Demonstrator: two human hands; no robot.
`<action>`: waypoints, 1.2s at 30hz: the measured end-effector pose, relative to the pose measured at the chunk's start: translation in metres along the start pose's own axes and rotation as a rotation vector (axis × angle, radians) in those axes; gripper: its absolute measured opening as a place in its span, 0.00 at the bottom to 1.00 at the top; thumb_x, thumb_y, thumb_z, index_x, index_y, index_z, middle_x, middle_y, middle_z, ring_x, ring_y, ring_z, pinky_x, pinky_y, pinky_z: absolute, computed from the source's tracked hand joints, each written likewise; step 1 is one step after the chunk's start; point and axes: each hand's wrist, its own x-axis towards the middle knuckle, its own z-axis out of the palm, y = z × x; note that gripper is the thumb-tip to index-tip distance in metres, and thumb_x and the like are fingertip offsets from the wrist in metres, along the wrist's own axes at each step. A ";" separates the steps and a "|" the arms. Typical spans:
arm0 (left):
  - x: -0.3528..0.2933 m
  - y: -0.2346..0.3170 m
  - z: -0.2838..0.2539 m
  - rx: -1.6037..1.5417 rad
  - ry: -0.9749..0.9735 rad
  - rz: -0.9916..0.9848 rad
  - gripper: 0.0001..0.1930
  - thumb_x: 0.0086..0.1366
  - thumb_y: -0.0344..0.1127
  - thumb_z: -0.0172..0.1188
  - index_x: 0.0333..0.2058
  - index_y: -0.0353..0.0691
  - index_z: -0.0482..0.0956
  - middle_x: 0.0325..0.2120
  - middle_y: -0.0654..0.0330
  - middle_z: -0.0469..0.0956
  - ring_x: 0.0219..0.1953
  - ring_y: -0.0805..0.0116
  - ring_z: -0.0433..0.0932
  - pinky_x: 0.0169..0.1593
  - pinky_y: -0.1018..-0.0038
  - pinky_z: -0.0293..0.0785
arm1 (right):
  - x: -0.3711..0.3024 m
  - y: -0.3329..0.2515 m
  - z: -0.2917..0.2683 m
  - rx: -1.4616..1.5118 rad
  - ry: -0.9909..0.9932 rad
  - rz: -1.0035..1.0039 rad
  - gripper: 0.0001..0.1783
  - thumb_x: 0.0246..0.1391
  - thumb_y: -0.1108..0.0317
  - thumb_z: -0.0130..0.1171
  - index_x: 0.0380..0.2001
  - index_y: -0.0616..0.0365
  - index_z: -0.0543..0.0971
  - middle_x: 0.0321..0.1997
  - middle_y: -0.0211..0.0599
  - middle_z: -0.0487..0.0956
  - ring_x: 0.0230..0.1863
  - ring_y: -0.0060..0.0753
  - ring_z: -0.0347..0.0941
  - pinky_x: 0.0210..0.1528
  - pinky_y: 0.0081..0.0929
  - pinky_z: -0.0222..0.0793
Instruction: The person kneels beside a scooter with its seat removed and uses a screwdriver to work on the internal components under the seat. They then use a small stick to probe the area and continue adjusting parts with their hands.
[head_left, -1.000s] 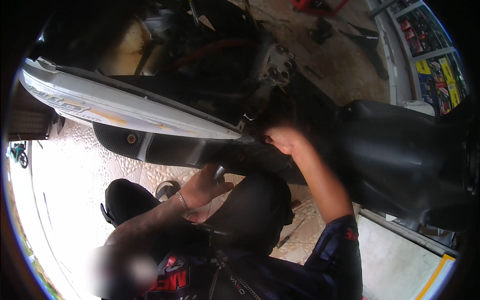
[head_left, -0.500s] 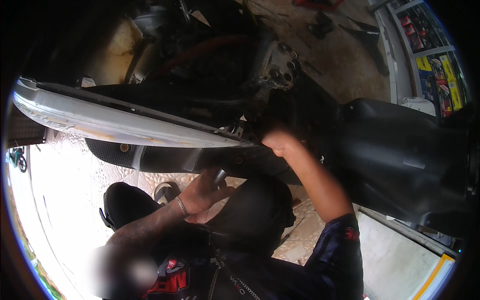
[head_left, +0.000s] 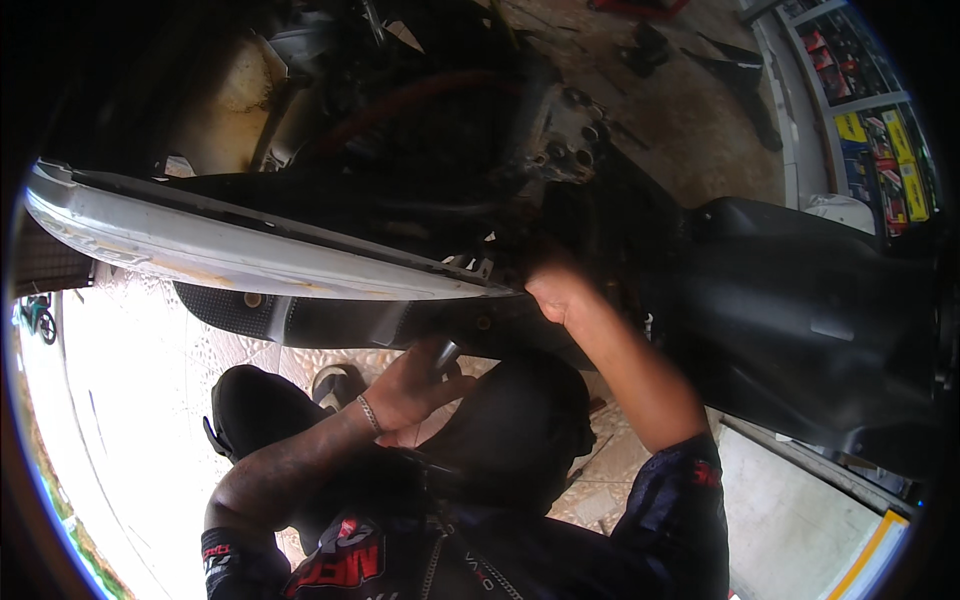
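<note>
My left hand [head_left: 408, 388], with a chain bracelet at its wrist, is closed round a shiny metal cylinder [head_left: 448, 354]; only the end of that piece shows. It is just below the black footboard [head_left: 350, 318] of a partly stripped scooter. My right hand [head_left: 553, 292] reaches into the dark body by the rear end of the long white side panel [head_left: 270, 255]. Its fingers are lost in shadow and behind the wrist, so what they touch is hidden. Metal clips [head_left: 468, 264] show on the panel's edge left of that hand.
A large black plastic cover [head_left: 790, 300] fills the right side. Beyond the body, a loose dark part [head_left: 650, 50] lies on the tiled floor. Shelves with coloured boxes [head_left: 890, 150] stand at the far right. My bent knee [head_left: 250, 410] is below the footboard.
Both hands stay in nearly the same places. The view has shifted slightly, and my left sleeve now shows at the lower left.
</note>
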 end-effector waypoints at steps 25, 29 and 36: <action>0.008 -0.001 0.004 0.019 -0.013 0.030 0.23 0.62 0.38 0.68 0.51 0.34 0.72 0.35 0.59 0.77 0.39 0.72 0.76 0.46 0.72 0.73 | 0.006 0.013 0.013 0.299 0.228 -0.034 0.11 0.61 0.76 0.51 0.44 0.62 0.79 0.40 0.39 0.81 0.37 0.29 0.79 0.39 0.32 0.75; 0.010 -0.001 0.005 0.049 -0.011 0.052 0.24 0.62 0.38 0.68 0.52 0.34 0.72 0.36 0.60 0.76 0.39 0.72 0.75 0.47 0.73 0.72 | 0.005 0.007 0.013 0.333 0.197 0.004 0.12 0.61 0.76 0.51 0.45 0.63 0.79 0.40 0.40 0.81 0.37 0.30 0.80 0.38 0.31 0.76; 0.009 0.001 0.003 0.029 -0.028 0.028 0.24 0.62 0.38 0.68 0.53 0.34 0.72 0.38 0.59 0.76 0.41 0.72 0.75 0.48 0.72 0.73 | -0.001 -0.002 0.018 0.296 0.181 0.033 0.14 0.60 0.77 0.54 0.48 0.63 0.78 0.42 0.40 0.82 0.39 0.31 0.81 0.39 0.31 0.78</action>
